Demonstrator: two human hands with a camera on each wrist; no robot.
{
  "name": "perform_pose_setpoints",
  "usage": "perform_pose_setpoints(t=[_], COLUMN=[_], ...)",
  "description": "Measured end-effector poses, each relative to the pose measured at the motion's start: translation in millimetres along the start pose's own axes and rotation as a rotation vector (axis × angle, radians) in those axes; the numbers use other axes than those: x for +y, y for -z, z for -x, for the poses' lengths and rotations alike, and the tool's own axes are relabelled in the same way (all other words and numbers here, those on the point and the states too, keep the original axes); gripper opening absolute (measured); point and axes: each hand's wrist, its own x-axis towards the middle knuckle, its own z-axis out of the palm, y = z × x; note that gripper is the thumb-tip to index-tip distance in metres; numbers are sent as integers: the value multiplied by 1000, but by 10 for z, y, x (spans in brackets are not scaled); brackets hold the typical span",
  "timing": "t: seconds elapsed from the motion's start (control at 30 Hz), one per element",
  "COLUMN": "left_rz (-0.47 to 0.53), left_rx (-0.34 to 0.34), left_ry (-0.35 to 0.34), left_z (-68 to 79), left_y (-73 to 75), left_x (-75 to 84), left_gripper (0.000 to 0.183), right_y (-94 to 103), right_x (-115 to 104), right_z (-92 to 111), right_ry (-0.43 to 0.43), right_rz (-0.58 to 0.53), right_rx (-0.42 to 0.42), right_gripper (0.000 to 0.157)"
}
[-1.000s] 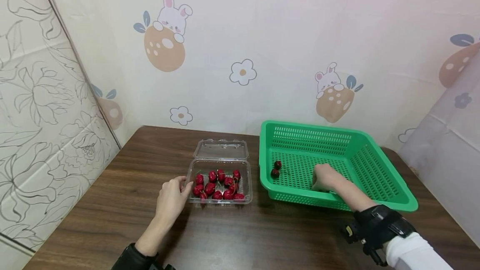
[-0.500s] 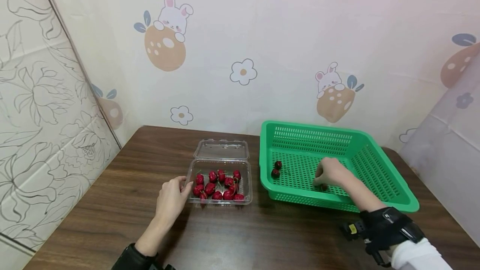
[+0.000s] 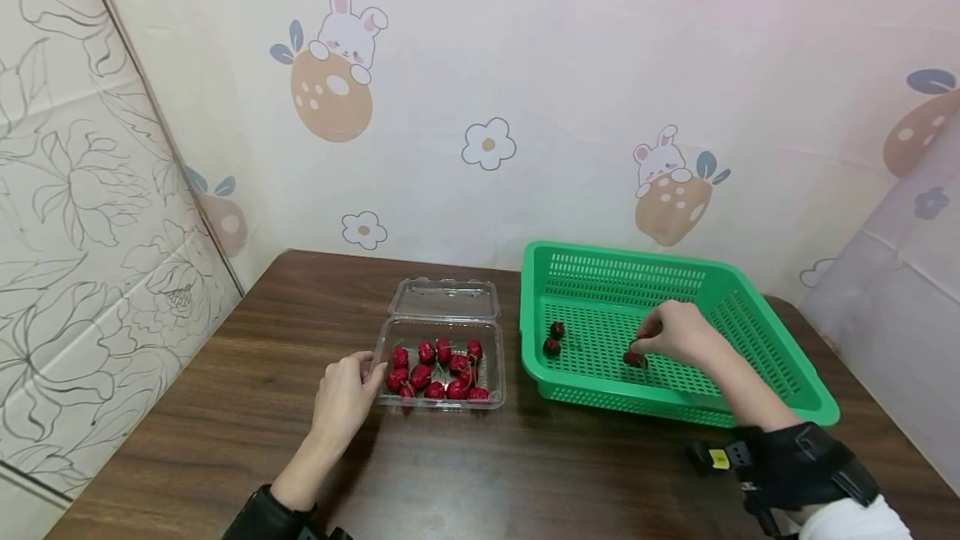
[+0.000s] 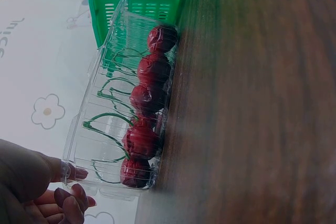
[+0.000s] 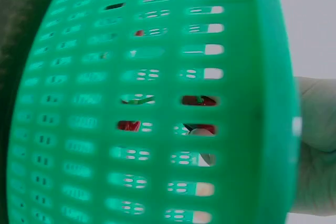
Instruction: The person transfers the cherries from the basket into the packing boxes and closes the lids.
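My left hand (image 3: 347,397) pinches the left wall of an open clear plastic box (image 3: 492,332). In the left wrist view, the left hand (image 4: 39,187) has its fingertips on both sides of the plastic. Red cherries (image 3: 421,376) with green stems lie inside the box. Over the green basket (image 3: 678,411), my right hand (image 3: 678,336) pinches dark red cherries (image 3: 636,358) between thumb and fingers; how many is hard to tell. Through the slots in the right wrist view, red cherry skin (image 5: 199,100) and a stem show, but the basket wall hides most of the fingers.
Two more cherries (image 3: 552,347) sit at the basket's left end. The box's lid (image 3: 444,299) is folded back toward the wall. A brown wooden table (image 3: 465,473) carries both containers, with a printed curtain (image 3: 487,207) behind it.
My right hand has risen from the basket floor and shifted slightly to the right, with cherries coming into view at its fingertips. The left hand and box stay in place.
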Motion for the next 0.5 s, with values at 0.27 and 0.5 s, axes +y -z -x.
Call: perform_pose_setpoints(t=[0.27, 0.5], left_rz=[0, -3], left_rx=[1, 3], left_ry=[1, 0], left_z=[0, 2], left_y=[3, 3], left_x=[7, 9], left_gripper=[28, 28], right_y=[132, 212], right_x=[-31, -85], right_z=[46, 111], right_ry=[9, 20], right_rz=[-1, -21], right_rx=[75, 156], right_gripper=[16, 22])
